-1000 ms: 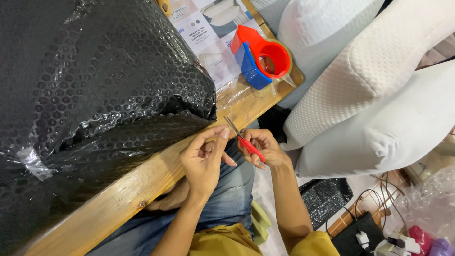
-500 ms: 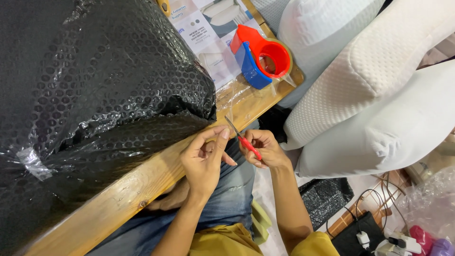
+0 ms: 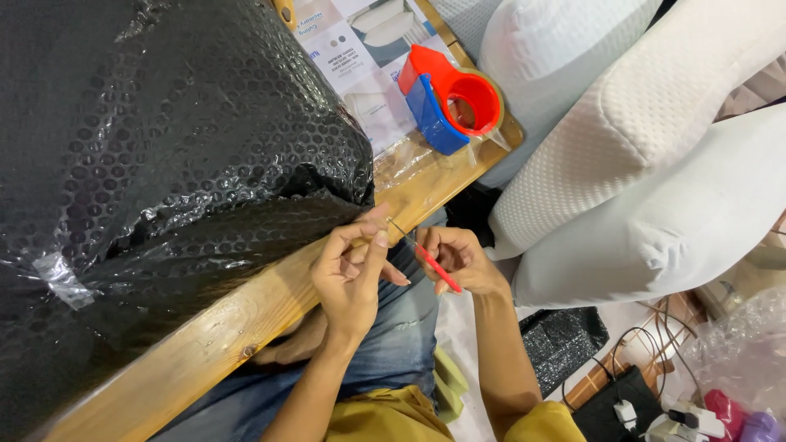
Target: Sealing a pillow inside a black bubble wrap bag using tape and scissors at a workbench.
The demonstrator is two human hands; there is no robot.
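The right hand (image 3: 460, 260) has its fingers curled shut around the red handle of small scissors (image 3: 426, 254), whose thin metal blades point up and left toward the left hand (image 3: 350, 274). The left hand sits just left of the blades, at the near edge of the wooden counter (image 3: 246, 315); its thumb and forefinger are pinched together at the blade tips, but what they pinch is too small to tell. Both hands hover over the person's jeans (image 3: 393, 344), just off the counter's edge.

A big bundle in black bubble wrap (image 3: 164, 147) fills the left of the counter, its right corner touching the left hand's fingertips. A strip of clear tape (image 3: 57, 278) is stuck on its near left side. Far right on the counter stands a red and blue tape dispenser (image 3: 446, 98), resting on crumpled clear film, with printed leaflets (image 3: 360, 57) just left of it.

To the right, off the counter, white pillows (image 3: 655, 164) are stacked. On the floor at the near right lie a black bag (image 3: 565, 336), cables and a white power strip (image 3: 679, 417)
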